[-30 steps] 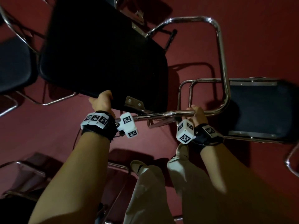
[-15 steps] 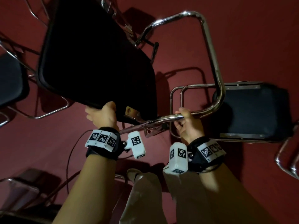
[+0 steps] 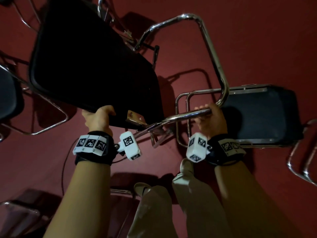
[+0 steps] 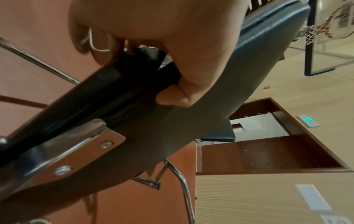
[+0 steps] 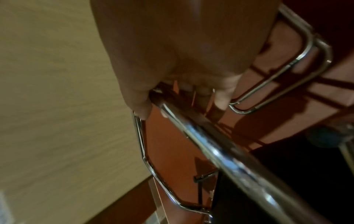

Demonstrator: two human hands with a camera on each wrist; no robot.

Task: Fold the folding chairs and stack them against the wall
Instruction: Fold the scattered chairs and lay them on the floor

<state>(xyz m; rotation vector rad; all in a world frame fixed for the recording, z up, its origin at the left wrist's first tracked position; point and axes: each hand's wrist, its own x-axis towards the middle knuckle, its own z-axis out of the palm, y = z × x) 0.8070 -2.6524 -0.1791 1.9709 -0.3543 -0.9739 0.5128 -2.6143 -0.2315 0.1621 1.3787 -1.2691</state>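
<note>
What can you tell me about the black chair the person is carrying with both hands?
The black padded folding chair with a chrome tube frame is lifted off the dark red carpet and tilted. Its seat looks like smooth vinyl, with a metal bracket riveted at one corner. The left hand grips the seat's near edge, thumb on one face and fingers wrapped round the other. The right hand curls around a shiny frame tube, which loops up and away in a rounded rectangle.

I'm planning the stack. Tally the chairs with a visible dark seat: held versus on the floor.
Held chair: 1
Floor chairs, right and left: 2
Total: 3
Cropped frames at the edges are not counted.
</note>
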